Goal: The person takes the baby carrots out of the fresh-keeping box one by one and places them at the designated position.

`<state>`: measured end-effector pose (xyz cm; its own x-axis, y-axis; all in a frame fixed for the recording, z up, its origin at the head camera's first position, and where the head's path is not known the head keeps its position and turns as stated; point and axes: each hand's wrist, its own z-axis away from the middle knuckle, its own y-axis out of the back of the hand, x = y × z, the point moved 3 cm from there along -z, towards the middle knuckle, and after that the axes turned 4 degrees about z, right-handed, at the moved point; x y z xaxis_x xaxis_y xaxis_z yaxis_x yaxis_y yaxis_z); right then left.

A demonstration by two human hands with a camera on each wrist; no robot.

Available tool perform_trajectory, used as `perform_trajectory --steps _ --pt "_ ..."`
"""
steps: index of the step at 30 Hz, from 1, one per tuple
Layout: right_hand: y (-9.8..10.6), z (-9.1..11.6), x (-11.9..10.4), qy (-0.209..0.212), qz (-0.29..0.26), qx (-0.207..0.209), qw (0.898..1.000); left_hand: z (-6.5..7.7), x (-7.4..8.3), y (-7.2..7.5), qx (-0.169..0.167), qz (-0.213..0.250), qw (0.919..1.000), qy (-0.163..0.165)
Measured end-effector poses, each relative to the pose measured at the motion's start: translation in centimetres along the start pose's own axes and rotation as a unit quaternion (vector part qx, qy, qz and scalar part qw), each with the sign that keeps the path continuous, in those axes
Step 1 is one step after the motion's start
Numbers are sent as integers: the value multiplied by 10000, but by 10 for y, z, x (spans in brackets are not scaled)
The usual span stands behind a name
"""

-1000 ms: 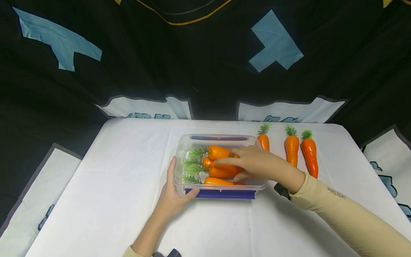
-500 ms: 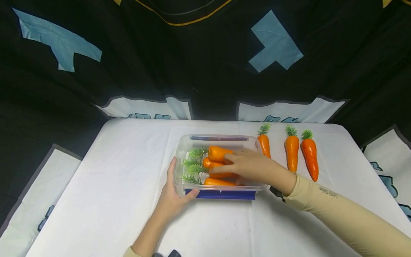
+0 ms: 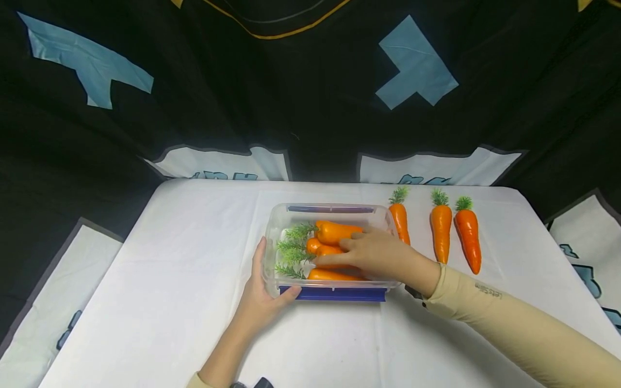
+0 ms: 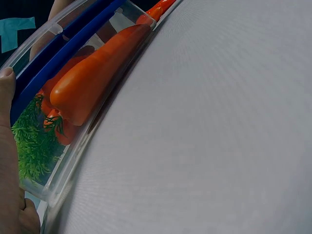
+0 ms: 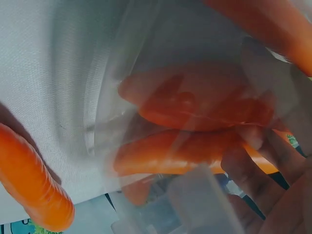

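Observation:
A clear plastic food container (image 3: 291, 207) with blue clasps holds several toy carrots, their green tops toward its left end. My left hand (image 3: 262, 293) grips the container's left end, thumb over the near corner; the left wrist view shows that thumb (image 4: 7, 92) by the blue clasp (image 4: 63, 56). My right hand (image 3: 375, 256) is inside the container, fingers spread over the carrots, the index finger lying along a middle carrot (image 3: 326, 250). Beyond it lies the back carrot (image 3: 335, 233), and nearest me the front carrot (image 3: 332, 275). In the right wrist view, fingers (image 5: 239, 165) touch the carrots; their tips are partly hidden.
On the white tablecloth (image 3: 160, 280), three more carrots lie to the right: one close to the container (image 3: 399, 218), then an orange one (image 3: 441, 231) and a redder one (image 3: 468, 237). A black curtain (image 3: 310, 108) hangs behind the table.
My right hand has shifted slightly left and down within the container, and its fingers have moved over the carrots. More of the back carrot shows now. My left hand has stayed in place.

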<state>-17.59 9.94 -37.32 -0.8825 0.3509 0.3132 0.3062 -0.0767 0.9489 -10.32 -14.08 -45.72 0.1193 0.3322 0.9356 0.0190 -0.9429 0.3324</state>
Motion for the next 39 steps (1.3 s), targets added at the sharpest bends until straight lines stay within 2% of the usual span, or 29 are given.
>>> perform_trajectory --steps 6,14,27,33,39 --pt "-3 -4 -2 -19 121 140 9998 -1 0 0 2 0 10000 -24" --pt "-4 -8 -5 -142 -149 -16 9998 -1 -1 0 11 -43 10000 -61" --pt "-6 -5 -2 -125 -262 217 9993 0 -2 0 -12 1 10000 -3" --pt "-4 -1 3 -121 -968 202 9950 0 -1 0 -31 92 9999 -43" --pt "9 -1 11 -487 -1911 119 9803 0 -1 0 -69 169 9998 -9"
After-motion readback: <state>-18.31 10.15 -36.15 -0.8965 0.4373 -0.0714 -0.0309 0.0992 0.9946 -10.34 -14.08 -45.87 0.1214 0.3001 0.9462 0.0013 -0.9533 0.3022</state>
